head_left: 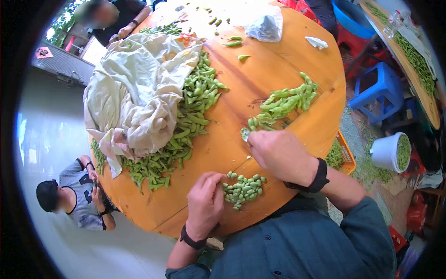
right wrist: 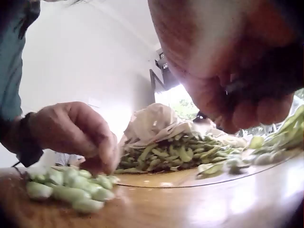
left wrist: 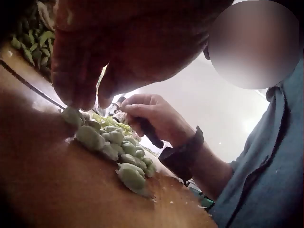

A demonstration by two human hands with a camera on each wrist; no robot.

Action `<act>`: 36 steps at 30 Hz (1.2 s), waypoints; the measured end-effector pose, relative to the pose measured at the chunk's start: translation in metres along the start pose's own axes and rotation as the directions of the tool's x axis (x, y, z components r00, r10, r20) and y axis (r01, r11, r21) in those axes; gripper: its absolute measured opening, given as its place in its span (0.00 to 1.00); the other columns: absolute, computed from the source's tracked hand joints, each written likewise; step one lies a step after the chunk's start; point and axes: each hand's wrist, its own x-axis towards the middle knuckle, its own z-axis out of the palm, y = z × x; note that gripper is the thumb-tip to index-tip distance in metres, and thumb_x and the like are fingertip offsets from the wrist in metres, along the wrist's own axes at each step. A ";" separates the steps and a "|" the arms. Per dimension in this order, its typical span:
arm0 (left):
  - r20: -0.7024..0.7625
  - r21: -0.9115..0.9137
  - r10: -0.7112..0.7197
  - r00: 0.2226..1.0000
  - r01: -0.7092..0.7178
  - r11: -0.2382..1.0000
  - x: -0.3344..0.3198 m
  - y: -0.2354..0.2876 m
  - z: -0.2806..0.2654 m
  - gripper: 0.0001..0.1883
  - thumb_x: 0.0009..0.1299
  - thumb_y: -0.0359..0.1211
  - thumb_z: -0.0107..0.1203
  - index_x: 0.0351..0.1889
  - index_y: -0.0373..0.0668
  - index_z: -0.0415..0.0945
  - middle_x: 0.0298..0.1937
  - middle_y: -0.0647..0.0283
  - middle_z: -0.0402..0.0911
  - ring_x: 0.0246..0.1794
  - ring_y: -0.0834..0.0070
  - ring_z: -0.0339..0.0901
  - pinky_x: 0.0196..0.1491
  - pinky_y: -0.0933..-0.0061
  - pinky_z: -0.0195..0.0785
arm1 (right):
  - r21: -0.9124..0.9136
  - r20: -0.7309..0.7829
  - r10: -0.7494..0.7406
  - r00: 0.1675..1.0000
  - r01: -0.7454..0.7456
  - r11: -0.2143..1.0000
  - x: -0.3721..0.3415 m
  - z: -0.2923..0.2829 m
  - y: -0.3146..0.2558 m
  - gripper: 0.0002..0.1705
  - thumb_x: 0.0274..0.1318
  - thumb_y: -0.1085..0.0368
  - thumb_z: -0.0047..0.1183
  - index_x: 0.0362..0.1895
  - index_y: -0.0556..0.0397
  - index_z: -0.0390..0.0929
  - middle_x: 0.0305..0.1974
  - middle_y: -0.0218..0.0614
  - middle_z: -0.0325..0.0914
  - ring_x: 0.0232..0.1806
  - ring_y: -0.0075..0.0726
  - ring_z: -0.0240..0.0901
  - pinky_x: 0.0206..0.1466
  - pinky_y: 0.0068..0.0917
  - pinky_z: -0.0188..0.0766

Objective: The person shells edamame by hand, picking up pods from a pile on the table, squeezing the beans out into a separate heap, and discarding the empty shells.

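My left hand (head_left: pixel 204 204) is low over the table, at the left edge of a small pile of shelled green beans (head_left: pixel 244 188). Its fingers are loosely bent, and the left wrist view shows the fingertips right at a bean (left wrist: pixel 72 116), with light passing between thumb and fingers. Farther right, my right hand (head_left: pixel 283 156) reaches to the near end of a heap of plump green pods (head_left: pixel 290 100). Its thumb and fingers pinch a split, pale pod (head_left: pixel 245 134). From the right wrist camera, the curled fingers (right wrist: pixel 242 114) hide most of their grip.
A large mound of pods (head_left: pixel 186 125) lies left, partly under a crumpled cloth (head_left: pixel 139 93). Toward the back are a plastic bag (head_left: pixel 265 25) and loose pods (head_left: pixel 232 43). Two people are beyond the round table (head_left: pixel 223 153). Right of it stand a blue stool (head_left: pixel 381 88) and white bucket (head_left: pixel 385 151).
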 end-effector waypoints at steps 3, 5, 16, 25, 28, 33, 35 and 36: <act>-0.086 0.125 -0.123 0.989 0.133 0.983 0.004 -0.011 -0.014 0.07 0.67 0.21 0.54 0.42 0.35 0.77 0.37 0.51 0.80 0.36 0.55 0.80 0.40 0.62 0.73 | -0.082 0.138 -0.047 0.989 0.058 0.995 0.001 0.011 -0.013 0.04 0.54 0.70 0.50 0.34 0.56 0.72 0.29 0.43 0.79 0.31 0.46 0.82 0.32 0.39 0.79; -0.155 0.145 -0.136 0.978 0.159 0.977 0.008 -0.030 -0.023 0.07 0.67 0.24 0.56 0.43 0.35 0.77 0.35 0.51 0.79 0.35 0.55 0.79 0.38 0.61 0.72 | -0.026 0.214 -0.115 0.970 0.124 0.992 0.000 0.017 -0.019 0.03 0.53 0.71 0.49 0.33 0.56 0.72 0.29 0.45 0.79 0.31 0.48 0.81 0.32 0.41 0.78; -0.182 0.464 -0.199 0.963 0.263 0.846 0.010 -0.061 -0.040 0.08 0.68 0.34 0.57 0.40 0.39 0.78 0.34 0.52 0.79 0.34 0.48 0.77 0.36 0.54 0.70 | 0.221 0.284 -0.088 0.955 0.025 0.975 0.002 0.007 -0.017 0.06 0.54 0.72 0.50 0.37 0.58 0.72 0.36 0.52 0.76 0.40 0.59 0.77 0.40 0.50 0.75; -0.021 -0.404 -0.553 0.833 0.499 0.767 0.011 -0.034 -0.034 0.07 0.75 0.31 0.55 0.44 0.37 0.76 0.37 0.62 0.82 0.29 0.76 0.78 0.30 0.75 0.70 | 0.422 0.183 -0.061 0.981 -0.022 0.906 -0.001 0.015 -0.023 0.09 0.56 0.71 0.51 0.42 0.58 0.75 0.30 0.53 0.79 0.35 0.61 0.79 0.39 0.52 0.75; 0.191 -0.667 -0.571 0.799 0.532 0.522 0.015 -0.019 -0.025 0.06 0.76 0.30 0.54 0.46 0.38 0.75 0.39 0.64 0.82 0.29 0.83 0.77 0.29 0.83 0.69 | 0.515 0.183 0.017 0.983 -0.111 0.850 -0.002 0.016 -0.024 0.11 0.56 0.71 0.50 0.43 0.61 0.76 0.29 0.56 0.80 0.34 0.64 0.79 0.39 0.52 0.76; 0.375 -0.679 -0.462 0.804 0.578 0.453 0.017 -0.008 -0.010 0.08 0.76 0.29 0.56 0.48 0.36 0.77 0.35 0.66 0.83 0.28 0.84 0.77 0.30 0.84 0.70 | 0.644 0.097 0.094 0.991 -0.135 0.753 -0.002 0.018 -0.023 0.12 0.54 0.70 0.50 0.42 0.64 0.78 0.32 0.57 0.80 0.35 0.62 0.80 0.41 0.48 0.77; 0.372 -0.667 -0.449 0.813 0.570 0.479 0.018 -0.005 -0.004 0.08 0.76 0.30 0.56 0.47 0.36 0.79 0.34 0.67 0.84 0.27 0.85 0.76 0.29 0.85 0.68 | 0.662 0.134 0.085 0.987 -0.153 0.734 -0.001 0.016 -0.023 0.12 0.54 0.70 0.50 0.41 0.63 0.79 0.31 0.57 0.80 0.35 0.62 0.80 0.41 0.48 0.77; 0.375 -0.639 -0.457 0.806 0.582 0.503 0.019 -0.003 -0.002 0.08 0.76 0.31 0.57 0.47 0.36 0.79 0.34 0.68 0.84 0.27 0.86 0.76 0.29 0.85 0.68 | 0.680 0.168 0.072 0.983 -0.168 0.714 0.000 0.015 -0.022 0.12 0.54 0.70 0.50 0.41 0.63 0.79 0.31 0.57 0.80 0.34 0.61 0.81 0.40 0.47 0.77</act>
